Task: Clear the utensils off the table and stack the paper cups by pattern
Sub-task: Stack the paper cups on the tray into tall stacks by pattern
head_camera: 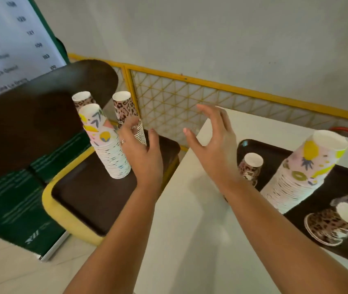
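Paper-light and easily crushed, the tall fruit-print stack (107, 149) wants our spread, empty left hand (142, 153) and right hand (213, 145) cradling its base.

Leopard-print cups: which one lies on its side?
The leopard-print cup at the near end of the right tray, tipped over. The other leopard cups stand upside down.

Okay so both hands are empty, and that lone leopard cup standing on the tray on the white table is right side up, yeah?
Not quite. In the head view the lone leopard cup on the dark tray on the white table stands upside down, base up. The rest holds: the left hand and right hand are both empty.
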A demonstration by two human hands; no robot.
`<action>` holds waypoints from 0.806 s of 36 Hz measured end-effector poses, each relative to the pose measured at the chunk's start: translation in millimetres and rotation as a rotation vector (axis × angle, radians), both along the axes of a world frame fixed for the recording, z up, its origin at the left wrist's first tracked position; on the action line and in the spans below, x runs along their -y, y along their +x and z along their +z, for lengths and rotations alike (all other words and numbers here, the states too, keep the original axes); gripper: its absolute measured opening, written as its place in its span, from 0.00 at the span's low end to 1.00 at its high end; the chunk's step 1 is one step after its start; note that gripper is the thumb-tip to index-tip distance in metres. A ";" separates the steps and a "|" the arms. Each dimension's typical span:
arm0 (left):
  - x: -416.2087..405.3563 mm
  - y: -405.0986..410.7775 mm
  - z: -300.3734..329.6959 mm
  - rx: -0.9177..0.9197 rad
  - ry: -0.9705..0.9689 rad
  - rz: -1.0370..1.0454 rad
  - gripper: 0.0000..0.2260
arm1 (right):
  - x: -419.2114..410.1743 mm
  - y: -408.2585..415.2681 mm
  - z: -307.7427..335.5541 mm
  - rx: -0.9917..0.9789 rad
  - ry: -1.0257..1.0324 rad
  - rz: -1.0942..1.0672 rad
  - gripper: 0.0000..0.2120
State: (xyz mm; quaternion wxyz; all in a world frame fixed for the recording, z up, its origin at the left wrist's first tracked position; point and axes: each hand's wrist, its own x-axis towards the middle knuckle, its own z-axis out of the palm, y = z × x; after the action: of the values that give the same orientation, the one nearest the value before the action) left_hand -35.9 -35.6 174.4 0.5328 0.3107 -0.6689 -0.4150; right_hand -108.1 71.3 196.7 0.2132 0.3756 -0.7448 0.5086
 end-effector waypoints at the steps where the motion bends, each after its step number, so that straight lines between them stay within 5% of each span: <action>1: 14.8 5.0 -1.5 0.008 0.011 0.031 0.18 | 13.6 2.4 -2.1 0.002 0.006 0.020 0.22; 13: 159.4 36.0 -41.2 0.223 0.048 0.031 0.38 | 152.6 27.2 -34.6 0.117 0.142 0.200 0.22; 29: 192.2 42.5 -70.5 0.164 0.087 -0.296 0.35 | 235.7 45.7 -53.7 0.341 0.151 0.289 0.36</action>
State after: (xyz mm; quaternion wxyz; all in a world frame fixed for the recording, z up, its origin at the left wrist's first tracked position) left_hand 6.5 -227.8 103.9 0.3953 0.2643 -0.7300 -0.4909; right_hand -62.5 -164.3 143.0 -0.0197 0.4019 -0.7445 0.5327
